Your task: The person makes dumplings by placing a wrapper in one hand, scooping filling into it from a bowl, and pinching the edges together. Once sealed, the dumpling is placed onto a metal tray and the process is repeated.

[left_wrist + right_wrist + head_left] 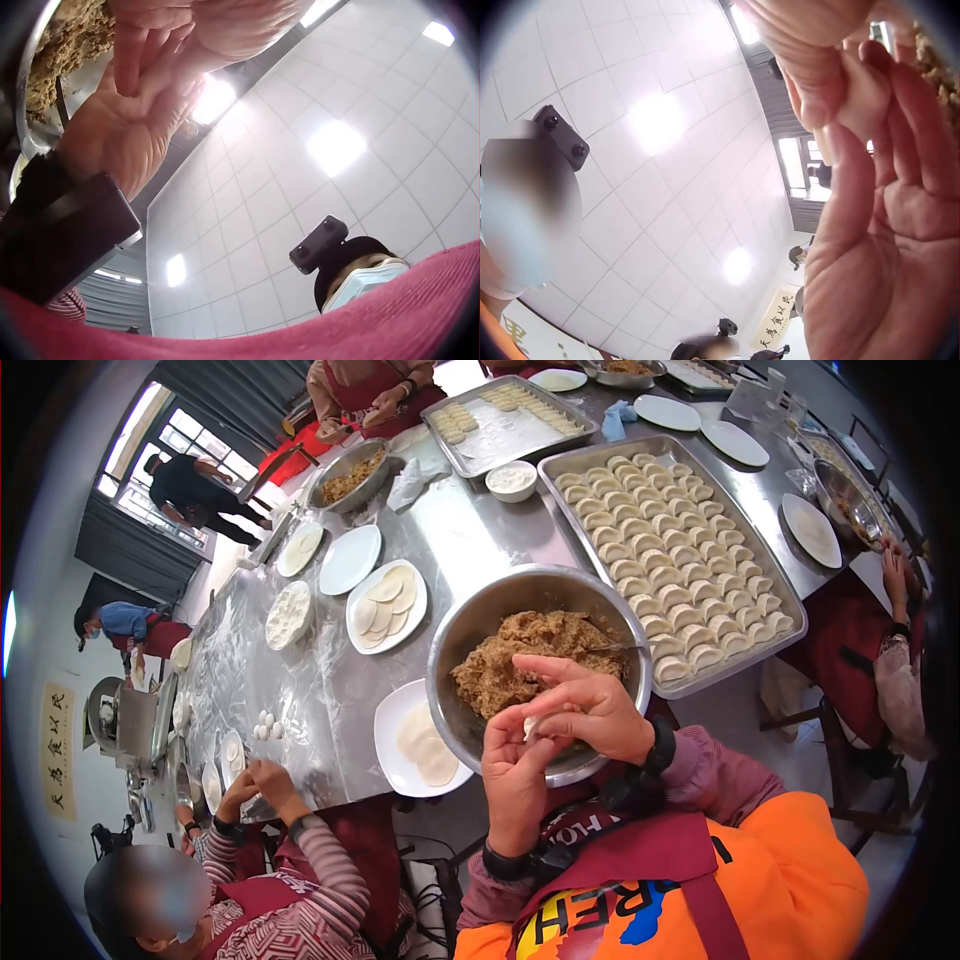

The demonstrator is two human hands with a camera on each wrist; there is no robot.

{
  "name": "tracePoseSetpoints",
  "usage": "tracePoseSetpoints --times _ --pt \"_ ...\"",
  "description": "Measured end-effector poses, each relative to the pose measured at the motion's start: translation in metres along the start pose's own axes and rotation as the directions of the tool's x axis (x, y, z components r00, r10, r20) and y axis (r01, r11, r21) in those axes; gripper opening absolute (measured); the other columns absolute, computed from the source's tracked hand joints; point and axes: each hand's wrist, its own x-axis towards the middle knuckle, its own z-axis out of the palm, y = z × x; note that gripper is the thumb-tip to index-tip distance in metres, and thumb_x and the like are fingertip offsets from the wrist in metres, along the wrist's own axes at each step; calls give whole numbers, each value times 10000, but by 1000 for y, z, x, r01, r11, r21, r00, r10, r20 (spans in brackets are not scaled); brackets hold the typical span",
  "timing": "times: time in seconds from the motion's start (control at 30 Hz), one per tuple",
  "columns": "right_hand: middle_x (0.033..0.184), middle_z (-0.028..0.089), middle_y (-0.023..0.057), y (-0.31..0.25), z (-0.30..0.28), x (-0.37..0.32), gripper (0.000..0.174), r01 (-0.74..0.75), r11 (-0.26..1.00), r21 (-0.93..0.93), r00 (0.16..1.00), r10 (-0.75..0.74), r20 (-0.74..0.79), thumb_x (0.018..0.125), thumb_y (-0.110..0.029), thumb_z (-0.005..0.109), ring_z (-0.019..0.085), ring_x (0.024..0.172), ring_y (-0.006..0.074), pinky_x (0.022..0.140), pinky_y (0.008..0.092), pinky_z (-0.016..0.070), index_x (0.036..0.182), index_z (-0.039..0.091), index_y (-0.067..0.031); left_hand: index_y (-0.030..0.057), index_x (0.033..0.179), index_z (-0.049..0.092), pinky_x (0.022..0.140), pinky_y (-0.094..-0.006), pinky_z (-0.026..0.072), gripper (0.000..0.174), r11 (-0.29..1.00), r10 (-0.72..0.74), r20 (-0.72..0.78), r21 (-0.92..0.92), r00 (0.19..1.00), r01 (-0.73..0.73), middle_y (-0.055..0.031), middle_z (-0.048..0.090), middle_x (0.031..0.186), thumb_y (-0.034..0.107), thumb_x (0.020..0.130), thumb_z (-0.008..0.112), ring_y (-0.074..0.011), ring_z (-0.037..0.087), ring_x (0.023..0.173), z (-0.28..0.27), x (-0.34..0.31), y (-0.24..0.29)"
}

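Head view: left hand (515, 778), right hand (592, 712) angled inward, fingertips pinching dough (531, 727).

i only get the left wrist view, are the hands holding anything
Observer: Yes, the left hand and right hand pinch a piece of pale dough between them.
Operator: ok, any wrappers near the bowl
Observer: Yes, flat round wrappers lie on a white plate just left of the bowl in the head view.
Operator: and what's on the other side of it
Observer: A metal tray with rows of folded dumplings.
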Motion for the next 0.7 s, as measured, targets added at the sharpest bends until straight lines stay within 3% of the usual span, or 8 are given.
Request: tracePoseSetpoints --times 0.07,0.1,0.2,0.3,0.43,0.53,0.63,0.7 --pt "1211 565 154 16 2 -6 138 -2 996 85 1000 4 -21 719 -4 653 466 1204 254 973 334 383 851 690 -22 19 1182 418 919 -384 482 388 999 -19 52 -46 998 22 -117 532 1157 -30 828 569 -217 556 1058 2 0 1" --pt "1254 531 151 21 -2 -3 120 141 987 -77 990 -140 12 729 -6 680 525 1136 227 934 329 424 848 690 -16 23 1180 417 922 -383 478 387 998 -29 63 -55 998 33 -114 525 1166 -8 831 580 -218 553 1063 1 1 0" --pt "1214 560 161 19 -1 1 129 148 983 -112 989 -145 34 741 -2 636 522 1140 249 917 320 434 857 689 -13 40 1191 406 939 -382 453 388 982 -54 100 -173 994 71 -105 514 1181 101 858 595 -223 538 1085 -5 -2 -2" --pt "1215 558 162 1 7 2 136 -58 998 -29 998 58 -24 764 1 619 543 1111 237 884 306 454 881 687 -7 47 1209 373 967 -386 417 439 937 -64 117 -335 991 101 -106 497 1194 226 876 597 -224 516 1110 -16 2 -6" --pt "1216 554 164 21 10 -9 162 -38 995 87 996 45 -74 786 3 599 559 1083 213 862 290 465 924 683 -7 51 1225 353 998 -378 377 524 920 -110 112 -365 988 144 -103 479 1215 366 875 583 -215 484 1140 -14 -2 -3" --pt "1212 556 168 26 7 -1 162 218 961 -170 974 -225 -20 786 -1 608 553 1093 233 878 302 457 928 684 -9 53 1264 333 1015 -381 357 575 916 -112 126 -371 986 152 -106 467 1234 414 877 559 -218 474 1152 -12 -2 -3" --pt "1200 565 166 4 9 -2 171 -123 992 24 992 122 15 794 -44 621 529 1128 274 929 340 423 950 680 -10 36 1298 316 1015 -396 352 627 906 -98 130 -399 987 142 -121 466 1254 477 890 497 -242 466 1168 -12 -2 -2" --pt "1203 564 167 15 10 -3 186 59 991 -119 995 -68 -69 807 -79 612 515 1140 295 954 359 401 969 675 -11 21 1307 312 1014 -400 352 661 903 -90 129 -408 987 136 -128 463 1263 511 891 469 -251 461 1175 -11 -1 0"
